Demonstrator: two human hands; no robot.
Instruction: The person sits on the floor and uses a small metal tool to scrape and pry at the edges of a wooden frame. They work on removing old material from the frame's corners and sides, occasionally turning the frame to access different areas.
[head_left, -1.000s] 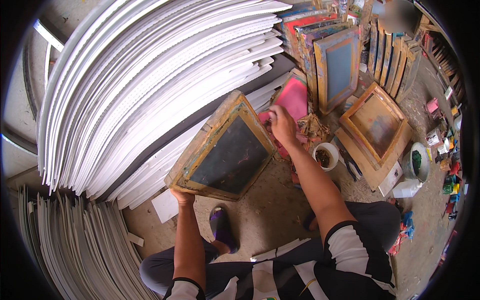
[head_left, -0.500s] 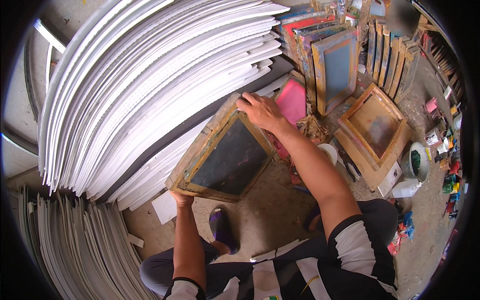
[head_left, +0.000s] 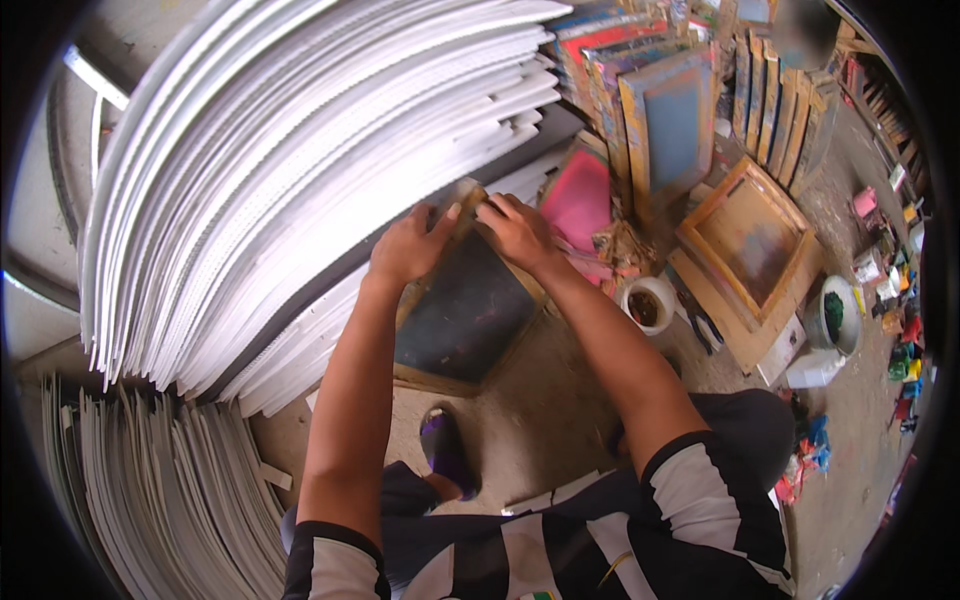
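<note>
Frame (head_left: 465, 315) is meeting our curled left hand (head_left: 408, 248) and right hand (head_left: 517, 232) at its far corner; whether pinched, we can't tell.

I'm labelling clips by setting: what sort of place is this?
Probably a screen-printing workshop or similar: paint-stained framed screens stand in rows, a dark framed panel is before the person, and white sheets are stacked on the left.

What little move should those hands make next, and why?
Probably steady the framed dark panel by its upper corner: the left hand and the right hand are both at that corner, leaving the lower edge without a hand under it.
</note>
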